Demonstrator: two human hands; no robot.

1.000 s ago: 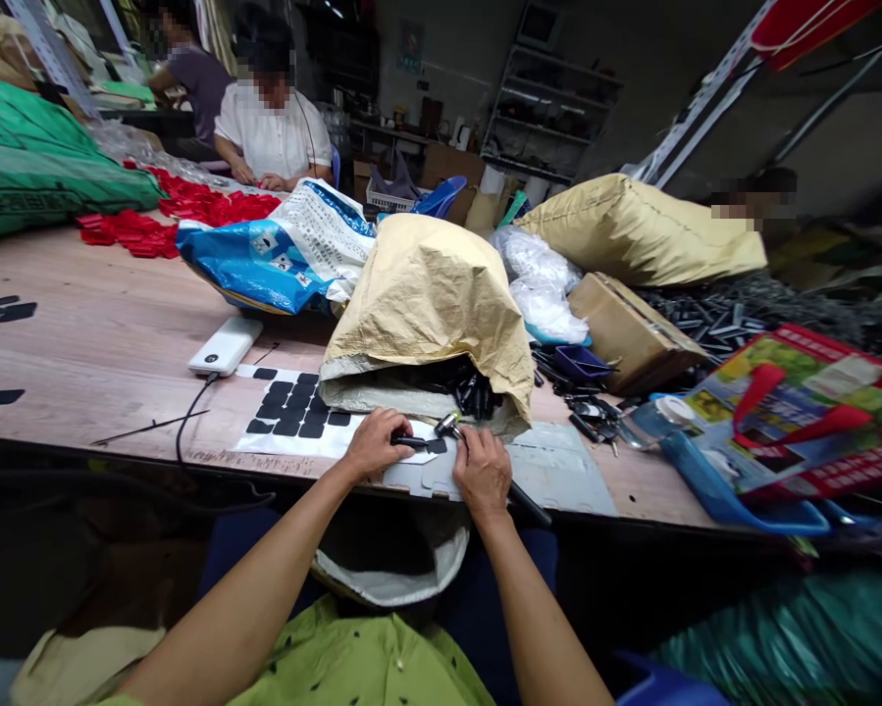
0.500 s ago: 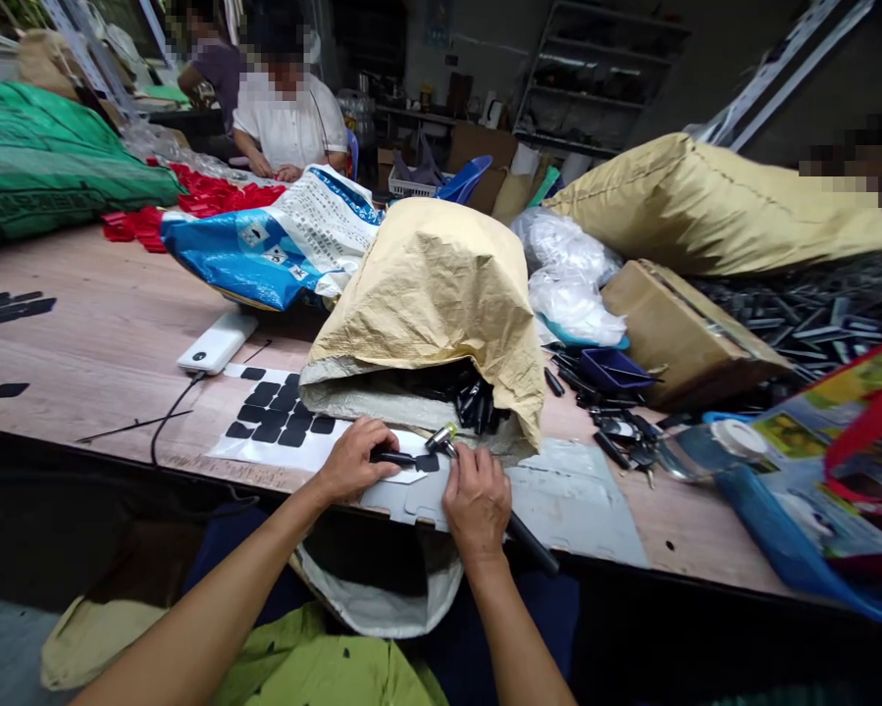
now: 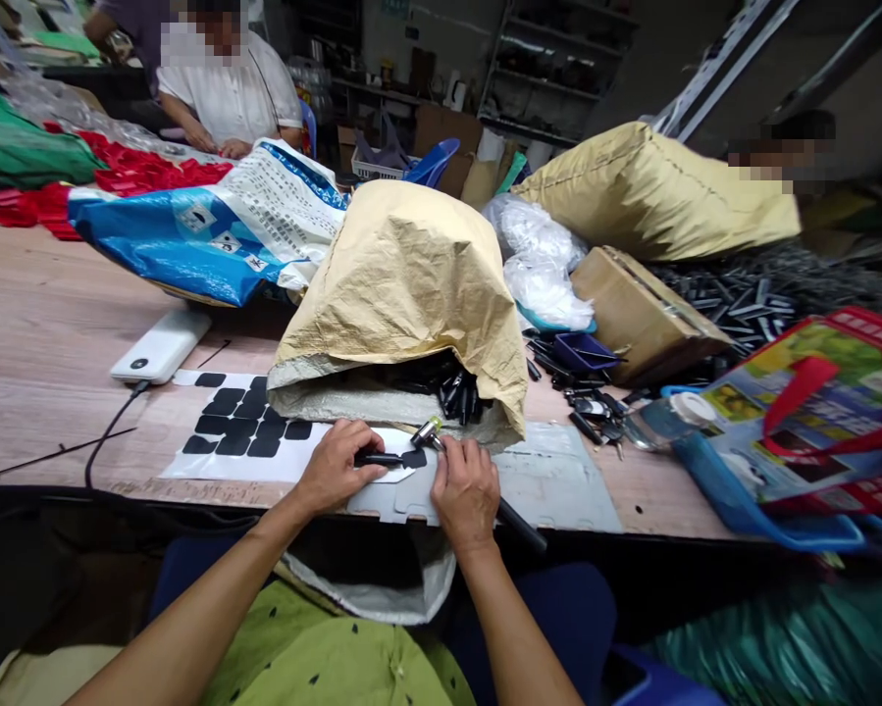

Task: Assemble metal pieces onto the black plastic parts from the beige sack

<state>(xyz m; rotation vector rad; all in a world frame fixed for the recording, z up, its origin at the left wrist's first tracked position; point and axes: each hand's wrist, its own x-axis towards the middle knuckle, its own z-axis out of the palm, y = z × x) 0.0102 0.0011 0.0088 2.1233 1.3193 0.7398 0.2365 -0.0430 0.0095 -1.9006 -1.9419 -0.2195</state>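
Observation:
My right hand [image 3: 466, 490] is closed round a small hammer [image 3: 427, 431] with a metal head and a yellowish tip; its black handle sticks out below the hand. With bent fingers, my left hand [image 3: 343, 463] pinches a slim black part [image 3: 379, 458] lying on the table edge. Between the hands a black square pad [image 3: 414, 458] lies under the hammer head. A white sheet [image 3: 285, 465] with several black pads [image 3: 243, 422] stretches to the left. Just beyond both hands, a tan woven sack [image 3: 411, 275] lies with its mouth toward me, and black parts [image 3: 459, 392] show inside.
A white power bank [image 3: 161, 345] with a cable lies left. Loose black parts, a clear bottle [image 3: 668, 420] and a colourful bag [image 3: 801, 402] in a blue basket stand right. Below the table edge an open sack [image 3: 433, 588] hangs. A person in white [image 3: 231, 88] sits across the table.
The whole view has shifted, so things on the table now appear further left. Both hands keep nearly the same place and hold; the hammer head still rests close to the black pad.

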